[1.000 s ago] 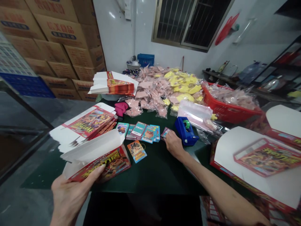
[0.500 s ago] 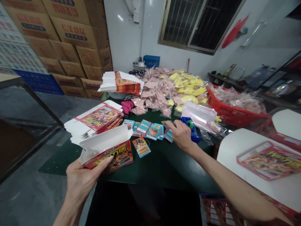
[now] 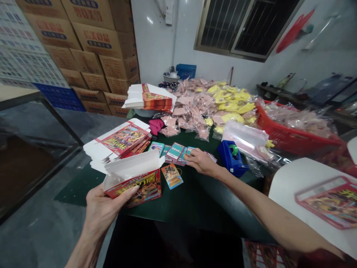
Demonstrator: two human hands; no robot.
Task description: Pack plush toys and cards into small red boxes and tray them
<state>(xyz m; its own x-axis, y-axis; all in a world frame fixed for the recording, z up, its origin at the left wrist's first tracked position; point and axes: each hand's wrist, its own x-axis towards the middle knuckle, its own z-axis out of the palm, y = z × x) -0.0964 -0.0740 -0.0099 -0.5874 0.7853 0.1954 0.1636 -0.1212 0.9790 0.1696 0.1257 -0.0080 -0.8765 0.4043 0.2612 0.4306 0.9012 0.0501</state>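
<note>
Red card box sits open in my left hand, and its white inside shows. My left fingers curl up and press on its front. My right hand lies low on the green desk. My right fingers stay close together and rest on a row of teal cards, not pinching them. A small picture card lies just beside the box. A stack of flat boxes is to my left. A blue tape dispenser is near my right hand. Pink and yellow plastic bags lie in a heap past the cards, beside a red basket.
</note>
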